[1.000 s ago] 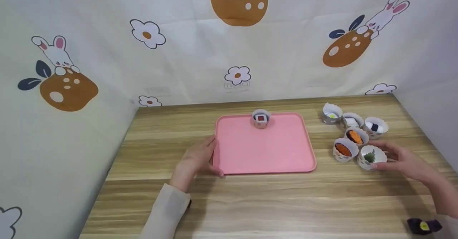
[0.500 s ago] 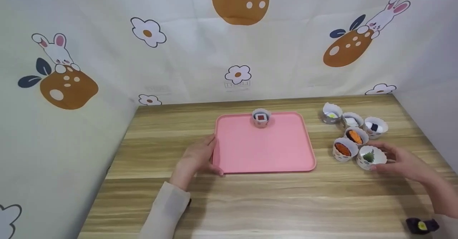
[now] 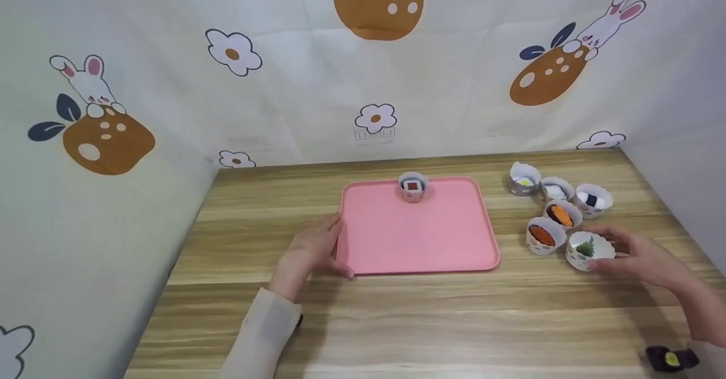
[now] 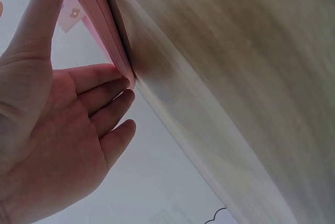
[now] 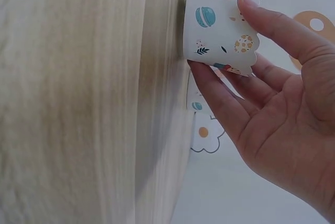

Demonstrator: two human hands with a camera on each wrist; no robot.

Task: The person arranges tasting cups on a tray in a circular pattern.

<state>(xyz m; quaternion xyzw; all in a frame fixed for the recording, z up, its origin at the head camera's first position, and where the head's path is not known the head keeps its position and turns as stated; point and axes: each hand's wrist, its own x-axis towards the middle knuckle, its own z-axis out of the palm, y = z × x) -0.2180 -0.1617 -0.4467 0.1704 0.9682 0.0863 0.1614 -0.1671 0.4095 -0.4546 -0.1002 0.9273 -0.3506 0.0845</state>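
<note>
A pink rectangular tray (image 3: 420,234) lies on the wooden table. My left hand (image 3: 312,248) rests against its left edge, thumb near the front corner. In the left wrist view the fingers (image 4: 109,114) are nearly straight and some fingertips touch the pink rim (image 4: 107,22). My right hand (image 3: 646,259) holds a patterned paper cup (image 3: 579,261) with something green and leaf-like inside. The right wrist view shows the thumb (image 5: 272,22) on one side of that cup and fingers on the other. A paper cup (image 3: 413,196) with a toy sushi piece stands at the tray's back edge.
Left of and behind the held cup, several paper cups cluster: one with a red filling (image 3: 541,236), one with an orange filling (image 3: 561,215), one with a black-banded white piece (image 3: 591,201). A dark item with a yellow spot (image 3: 672,359) is at front right. Patterned cloth (image 3: 295,101) hangs behind.
</note>
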